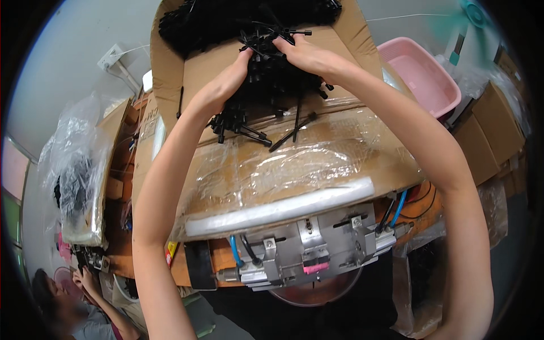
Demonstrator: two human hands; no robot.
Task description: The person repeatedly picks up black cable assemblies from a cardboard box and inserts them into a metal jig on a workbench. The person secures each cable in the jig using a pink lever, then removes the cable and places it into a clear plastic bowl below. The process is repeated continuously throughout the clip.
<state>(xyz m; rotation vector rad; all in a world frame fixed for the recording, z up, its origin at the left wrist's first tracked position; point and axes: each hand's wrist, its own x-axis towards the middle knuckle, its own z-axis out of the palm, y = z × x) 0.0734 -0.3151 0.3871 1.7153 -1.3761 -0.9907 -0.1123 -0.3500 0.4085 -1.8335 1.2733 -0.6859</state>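
Both my arms reach forward to a large bunch of thin black sticks with thicker, cap-like ends [272, 79]; their exact kind I cannot make out. My left hand [231, 76] presses the bunch from the left, thumb on top. From the right, my right hand [306, 56] holds the same bunch, its thumb also on top. Most fingers of both hands are hidden by the sticks. More black sticks [241, 124] lie loose just below, on the taped cardboard [340, 136]. Beyond my hands, an open cardboard box [211, 59] holds a dense black heap [243, 17] at its far end.
Nearer me, a metal fixture [311, 243] with clamps and blue hoses sits at the bench edge. A pink basin [422, 73] stands right, near cardboard boxes [493, 124]. At left are clear plastic bags [76, 164] and another person's hand [85, 280].
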